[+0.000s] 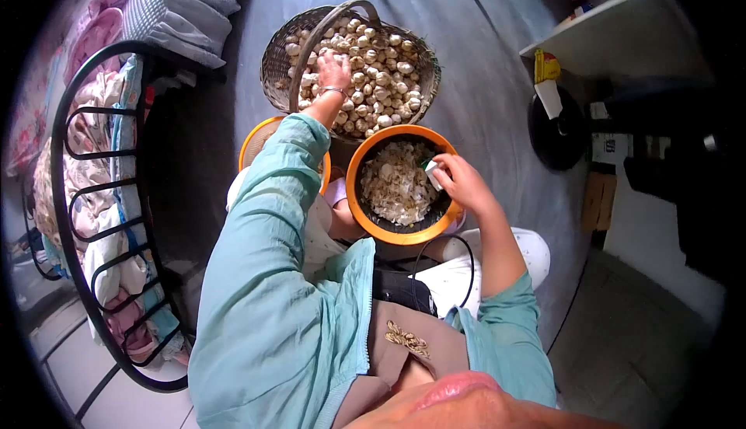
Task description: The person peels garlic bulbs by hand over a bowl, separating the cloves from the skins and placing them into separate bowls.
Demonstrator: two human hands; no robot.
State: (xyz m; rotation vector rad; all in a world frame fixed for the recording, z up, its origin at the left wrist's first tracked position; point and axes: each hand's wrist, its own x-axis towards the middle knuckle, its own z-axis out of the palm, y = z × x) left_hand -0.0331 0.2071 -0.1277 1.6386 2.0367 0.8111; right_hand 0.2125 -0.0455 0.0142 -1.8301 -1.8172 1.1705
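Note:
A wicker basket [272, 79] with an arched handle holds a heap of garlic bulbs [377, 79]. My left hand [334, 73] reaches past the handle onto the bulbs, its fingers apart and the fingertips partly hidden among them. Nearer to me stands an orange-rimmed dark bowl [359, 204] with pale, papery garlic skins [398, 184] inside. Over its right rim, my right hand [464, 184] is closed on a small white object [433, 174] with a bit of green. Its exact kind is too small to make out.
Partly behind my left arm is a second orange-rimmed container [252, 143]. A black metal bed frame [62, 165] with bedding stands at the left. At the right are a white table [598, 33] and a round black object [556, 137] on the grey floor [497, 110].

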